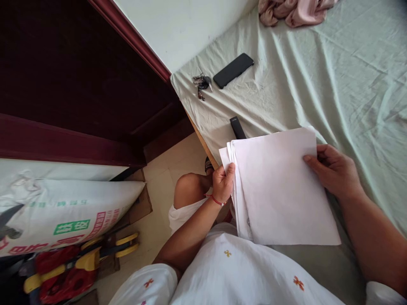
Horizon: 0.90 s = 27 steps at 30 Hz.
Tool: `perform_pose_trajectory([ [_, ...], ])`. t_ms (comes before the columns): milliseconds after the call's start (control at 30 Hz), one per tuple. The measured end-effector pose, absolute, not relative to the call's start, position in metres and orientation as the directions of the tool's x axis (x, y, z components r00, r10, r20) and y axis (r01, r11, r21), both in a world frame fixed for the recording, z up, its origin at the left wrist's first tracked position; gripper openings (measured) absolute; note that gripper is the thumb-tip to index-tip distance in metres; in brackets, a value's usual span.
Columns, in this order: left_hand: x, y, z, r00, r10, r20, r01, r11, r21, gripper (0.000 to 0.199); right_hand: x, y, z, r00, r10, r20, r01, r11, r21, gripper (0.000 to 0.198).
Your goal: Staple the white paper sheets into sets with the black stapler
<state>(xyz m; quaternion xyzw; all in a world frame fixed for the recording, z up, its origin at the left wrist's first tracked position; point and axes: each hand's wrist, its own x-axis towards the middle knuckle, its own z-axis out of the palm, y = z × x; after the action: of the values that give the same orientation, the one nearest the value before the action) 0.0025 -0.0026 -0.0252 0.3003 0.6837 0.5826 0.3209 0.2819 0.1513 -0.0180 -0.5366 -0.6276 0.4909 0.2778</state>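
A stack of white paper sheets [282,190] is held up in front of my body, its left edges slightly fanned. My left hand [223,182] grips the stack's left edge, thumb on top and fingers hidden beneath. At the right edge, my right hand [337,169] pinches the paper near the upper corner, thumb on the front and fingers behind. The top sheet looks blank, with a small faint mark near the lower left of the stack. Just past the paper's upper left edge lies a narrow black object [237,128], partly covered by the sheets.
A pale green bedsheet [359,84] spreads beneath, wrinkled. On it lie a black phone [233,70], a bunch of keys [202,84] and pink cloth [297,12]. To the left are dark red furniture [79,72], a printed white sack [73,212] and a red-yellow item [70,271] on the floor.
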Motion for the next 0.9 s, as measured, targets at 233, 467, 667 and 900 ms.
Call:
perform_pose_trajectory([
  [233, 0.002, -0.004, -0.035, -0.644, 0.752, -0.142, -0.124, 0.081, 0.989, 0.06, 0.282, 0.151, -0.017, -0.259, 0.947, -0.188, 0.412, -0.068, -0.909, 0.037],
  [467, 0.002, -0.003, -0.03, -0.616, 0.769, -0.168, -0.131, 0.111, 0.985, 0.057, 0.282, 0.151, -0.016, -0.248, 0.95, -0.188, 0.424, -0.068, -0.903, 0.035],
  [667, 0.002, -0.002, -0.023, -0.604, 0.786, -0.134, -0.048, 0.132, 0.99, 0.056, 0.281, 0.15, -0.015, -0.262, 0.944, -0.203, 0.398, -0.086, -0.914, 0.036],
  [900, 0.001, -0.004, -0.029, -0.607, 0.78, -0.152, -0.084, 0.128, 0.988, 0.057, 0.283, 0.151, -0.018, -0.258, 0.945, -0.2, 0.39, -0.087, -0.917, 0.036],
])
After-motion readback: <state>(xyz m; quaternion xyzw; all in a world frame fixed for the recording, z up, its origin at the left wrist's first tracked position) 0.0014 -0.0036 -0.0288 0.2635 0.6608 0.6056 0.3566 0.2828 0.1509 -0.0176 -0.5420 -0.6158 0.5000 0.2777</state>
